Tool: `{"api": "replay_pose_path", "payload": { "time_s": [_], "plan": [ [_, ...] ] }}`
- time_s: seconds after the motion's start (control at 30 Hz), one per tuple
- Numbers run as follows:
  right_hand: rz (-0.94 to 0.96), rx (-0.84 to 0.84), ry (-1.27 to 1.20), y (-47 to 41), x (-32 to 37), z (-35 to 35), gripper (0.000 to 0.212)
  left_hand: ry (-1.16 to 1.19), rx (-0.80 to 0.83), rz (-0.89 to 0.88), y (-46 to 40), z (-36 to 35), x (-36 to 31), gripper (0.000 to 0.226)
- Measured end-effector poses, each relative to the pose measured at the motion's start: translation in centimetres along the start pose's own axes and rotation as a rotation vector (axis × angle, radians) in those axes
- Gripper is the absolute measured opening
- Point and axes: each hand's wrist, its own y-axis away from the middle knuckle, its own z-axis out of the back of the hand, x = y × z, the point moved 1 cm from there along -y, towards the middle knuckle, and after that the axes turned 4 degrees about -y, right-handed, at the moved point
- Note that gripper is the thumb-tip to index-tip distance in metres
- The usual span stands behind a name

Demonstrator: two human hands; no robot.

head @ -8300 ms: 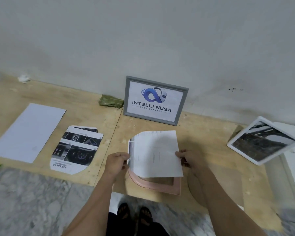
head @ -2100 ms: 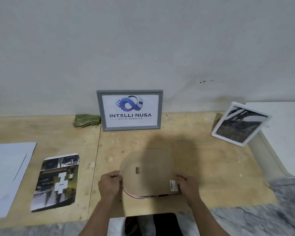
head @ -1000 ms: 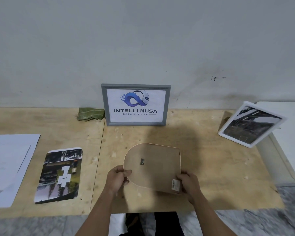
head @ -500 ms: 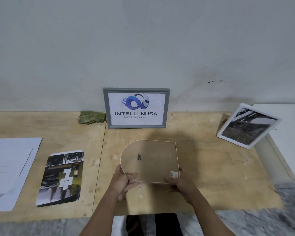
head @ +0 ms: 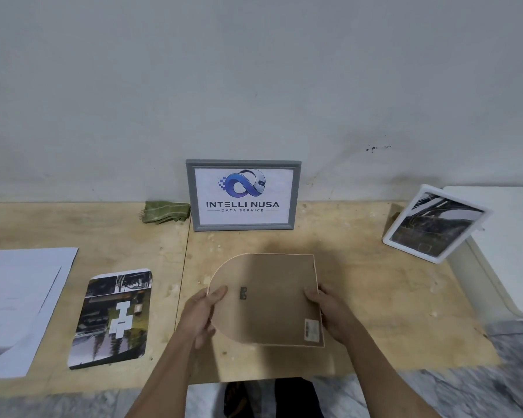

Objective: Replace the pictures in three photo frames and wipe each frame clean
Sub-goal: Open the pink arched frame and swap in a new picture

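An arch-shaped photo frame (head: 272,303) lies back side up in front of me, its brown backing board showing a small metal hanger and a sticker. My left hand (head: 201,315) grips its rounded left edge and my right hand (head: 329,312) grips its straight right edge. A grey frame (head: 243,195) with a blue logo print leans against the wall behind it. A white frame (head: 435,223) with a dark picture stands tilted at the right. A loose arch-cut photo (head: 112,318) lies flat to the left. A folded green cloth (head: 165,211) rests by the wall.
Everything sits on a plywood board (head: 390,297) over a marble floor. White paper sheets (head: 18,300) lie at the far left. A white box-like object (head: 507,245) stands at the right edge behind the white frame. My feet show below the board's front edge.
A picture sheet was laid into the pink arch frame and the backing board put over it. In the last second both hands shifted from the frame's near edge to its left and right sides.
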Motion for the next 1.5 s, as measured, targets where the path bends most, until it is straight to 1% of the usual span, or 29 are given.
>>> {"api": "replay_pose_path", "payload": {
  "time_s": [0.07, 0.13, 0.27, 0.37, 0.4, 0.43, 0.47, 0.53, 0.57, 0.63, 0.67, 0.7, 0.77, 0.8, 0.83, 0.87, 0.9, 0.93, 0.97, 1.03, 1.07, 1.1, 1.13, 1.17, 1.2, 1.27, 1.3, 1.37, 1.5],
  "plan": [
    [-0.004, 0.034, 0.043, 0.1, 0.3, -0.1, 0.026, 0.013, -0.052, -0.020, -0.4, 0.5, -0.9, 0.024],
    [0.027, 0.017, 0.066, 0.2, 0.8, -0.3, 0.025, 0.008, -0.028, -0.051, -0.3, 0.4, -1.5, 0.023],
    [0.089, -0.126, 0.104, 0.1, 0.9, -1.3, 0.025, -0.007, -0.057, -0.078, 0.1, 0.2, -1.7, 0.017],
    [0.192, -0.171, 0.151, 0.5, 2.2, -2.9, 0.029, -0.054, -0.090, -0.092, -0.1, 0.6, -2.4, 0.012],
    [0.256, -0.161, 0.153, 0.8, 2.9, -3.7, 0.026, -0.102, -0.109, -0.109, -0.2, 0.7, -3.0, 0.014],
    [0.349, -0.135, 0.167, 1.3, 3.8, -4.7, 0.021, -0.161, -0.137, -0.119, -0.4, 0.7, -4.0, 0.020],
    [0.484, -0.121, 0.230, 1.9, 4.6, -5.9, 0.020, -0.207, -0.183, -0.131, -0.1, 0.8, -5.1, 0.027],
    [0.806, -0.128, 0.476, 3.1, 5.7, -8.4, 0.033, -0.205, -0.251, -0.142, 1.1, 0.7, -7.9, 0.039],
    [0.967, -0.138, 0.610, 3.7, 6.0, -9.6, 0.035, -0.143, -0.226, -0.131, 2.1, 0.5, -9.4, 0.046],
    [1.330, -0.104, 0.988, 4.8, 6.0, -12.0, 0.028, -0.006, -0.109, -0.102, 3.8, 0.5, -12.0, 0.053],
    [1.490, -0.069, 1.174, 5.4, 5.7, -13.0, 0.022, 0.015, -0.075, -0.110, 4.7, 0.7, -12.9, 0.049],
    [1.612, -0.031, 1.286, 5.7, 5.4, -13.6, 0.018, 0.026, -0.075, -0.125, 5.2, 1.1, -13.4, 0.040],
    [1.738, 0.084, 1.321, 6.3, 5.4, -14.0, 0.014, 0.061, -0.165, -0.148, 6.5, 2.1, -13.7, 0.026],
    [1.733, 0.179, 1.312, 6.7, 5.5, -14.0, 0.019, 0.092, -0.204, -0.155, 7.4, 2.6, -13.4, 0.024],
    [1.679, 0.263, 1.334, 7.0, 5.5, -13.9, 0.029, 0.110, -0.223, -0.164, 8.2, 3.0, -13.0, 0.022],
    [1.552, 0.318, 1.373, 7.4, 5.6, -13.7, 0.042, 0.116, -0.240, -0.170, 9.0, 3.3, -12.7, 0.020],
    [1.383, 0.353, 1.394, 8.0, 5.7, -13.8, 0.054, 0.111, -0.268, -0.185, 10.0, 3.7, -12.0, 0.018],
    [1.205, 0.313, 1.371, 8.4, 6.0, -13.6, 0.065, 0.084, -0.283, -0.203, 10.6, 4.0, -11.5, 0.019],
    [1.084, 0.209, 1.305, 8.3, 6.0, -13.3, 0.069, 0.066, -0.300, -0.227, 11.5, 4.4, -10.7, 0.021],
    [0.915, -0.054, 1.126, 8.2, 6.4, -13.1, 0.067, 0.066, -0.301, -0.276, 12.9, 5.2, -9.3, 0.024],
    [0.807, -0.094, 0.999, 8.1, 6.8, -13.3, 0.065, 0.082, -0.295, -0.293, 13.5, 5.6, -8.7, 0.025],
    [0.675, -0.034, 0.844, 8.3, 6.8, -13.7, 0.059, 0.107, -0.293, -0.313, 14.3, 6.0, -7.9, 0.026],
    [0.554, 0.064, 0.682, 8.6, 6.6, -14.2, 0.051, 0.135, -0.289, -0.332, 14.9, 6.4, -7.4, 0.026],
    [0.502, 0.127, 0.593, 8.8, 6.4, -14.8, 0.047, 0.168, -0.283, -0.351, 15.3, 6.7, -6.9, 0.026],
    [0.529, 0.144, 0.605, 9.4, 6.1, -15.4, 0.051, 0.207, -0.280, -0.365, 15.9, 7.0, -6.5, 0.023],
    [0.639, 0.124, 0.654, 10.1, 5.3, -16.8, 0.060, 0.276, -0.263, -0.388, 17.0, 7.5, -6.0, 0.016],
    [0.669, 0.115, 0.661, 10.1, 4.6, -17.7, 0.059, 0.298, -0.243, -0.401, 17.5, 7.9, -5.9, 0.019],
    [0.684, 0.103, 0.665, 10.1, 3.3, -19.4, 0.056, 0.323, -0.203, -0.429, 18.2, 9.1, -5.8, 0.020],
    [0.683, 0.112, 0.660, 9.6, 0.7, -21.9, 0.059, 0.365, -0.163, -0.448, 18.3, 12.9, -5.1, 0.023]
  ]
}}
